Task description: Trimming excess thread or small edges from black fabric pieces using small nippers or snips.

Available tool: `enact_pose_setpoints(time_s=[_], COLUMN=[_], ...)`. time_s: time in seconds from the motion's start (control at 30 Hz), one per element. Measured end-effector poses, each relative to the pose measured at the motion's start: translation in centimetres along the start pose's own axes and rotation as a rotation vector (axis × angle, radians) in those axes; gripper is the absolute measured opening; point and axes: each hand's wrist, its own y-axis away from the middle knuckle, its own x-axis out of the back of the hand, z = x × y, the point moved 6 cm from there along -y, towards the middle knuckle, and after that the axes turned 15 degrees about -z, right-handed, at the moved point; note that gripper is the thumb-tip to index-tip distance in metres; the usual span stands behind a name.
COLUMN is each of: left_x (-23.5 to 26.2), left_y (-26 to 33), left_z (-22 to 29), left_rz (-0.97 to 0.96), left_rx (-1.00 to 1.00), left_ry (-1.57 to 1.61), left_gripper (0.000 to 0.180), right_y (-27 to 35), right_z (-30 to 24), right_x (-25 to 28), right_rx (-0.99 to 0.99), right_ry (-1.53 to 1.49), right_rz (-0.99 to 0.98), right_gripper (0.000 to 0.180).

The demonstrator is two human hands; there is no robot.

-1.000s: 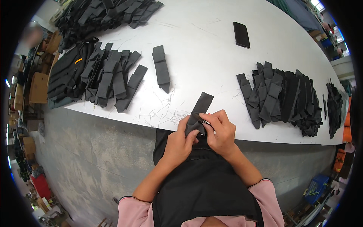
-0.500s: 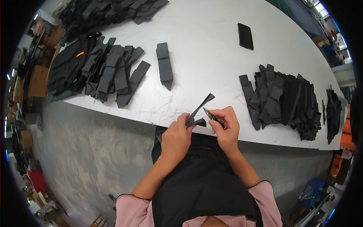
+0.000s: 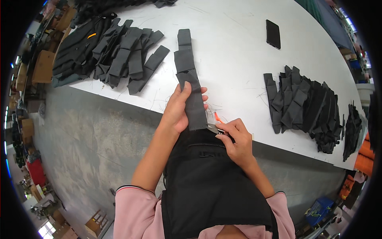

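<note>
Two hands have shifted: your left hand (image 3: 177, 109) has moved forward and now pins a dark fabric strip (image 3: 195, 105) flat against the white table (image 3: 238, 71) edge. Your right hand (image 3: 237, 141) stays closed on small snips (image 3: 217, 126) touching the strip's near end, so trimming appears underway.

This looks like a garment workshop. Stacks of cut black fabric pieces (image 3: 119, 55) cover a long white worktable (image 3: 238, 59) over a concrete floor (image 3: 87, 143). Cardboard boxes (image 3: 41, 65) stand alongside.
</note>
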Motion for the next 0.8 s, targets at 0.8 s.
enact_pose_setpoints(time_s=[0.8], left_x=[-0.5], left_y=[-0.3], left_z=[-0.2], left_rz=[-0.066], left_rx=[0.069], left_ry=[0.053], left_gripper=[0.033], right_y=[-0.7], right_z=[-0.8], right_x=[0.7], right_rx=[0.184], right_ry=[0.157], right_rz=[-0.082], right_gripper=[0.024])
